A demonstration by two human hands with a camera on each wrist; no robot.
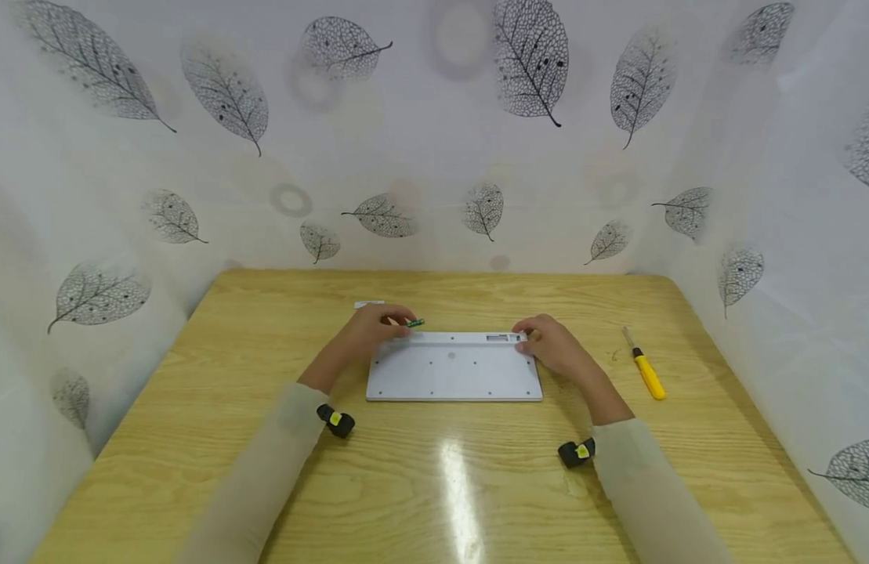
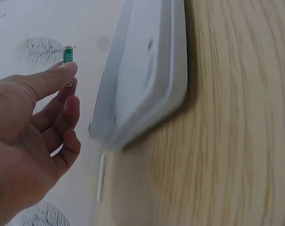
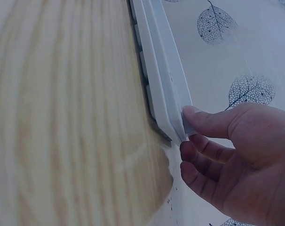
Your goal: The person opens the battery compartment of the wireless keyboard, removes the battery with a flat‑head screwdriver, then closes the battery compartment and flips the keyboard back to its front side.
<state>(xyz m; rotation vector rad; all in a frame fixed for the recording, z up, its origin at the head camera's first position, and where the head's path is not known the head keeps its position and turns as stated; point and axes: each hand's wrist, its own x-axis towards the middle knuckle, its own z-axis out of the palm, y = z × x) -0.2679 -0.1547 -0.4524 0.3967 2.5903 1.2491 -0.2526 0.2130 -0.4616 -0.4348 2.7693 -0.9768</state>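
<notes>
A white keyboard (image 1: 453, 376) lies face down on the wooden table, its back showing several small screws. Along its far edge, toward the right, an uncovered battery slot (image 1: 497, 338) is visible. My left hand (image 1: 378, 325) pinches a small green battery (image 2: 67, 54) between thumb and fingers, just above the keyboard's far left corner. At the far right corner, my right hand (image 1: 555, 346) grips the keyboard's edge, thumb on the back and fingers curled below. In the right wrist view, keys (image 3: 149, 96) show along the underside.
To the right lies a screwdriver (image 1: 649, 376) with a yellow handle, its tip pointing away. A small white strip (image 1: 369, 303) rests behind my left hand. Leaf-patterned curtain (image 1: 420, 157) surrounds the table's back and sides.
</notes>
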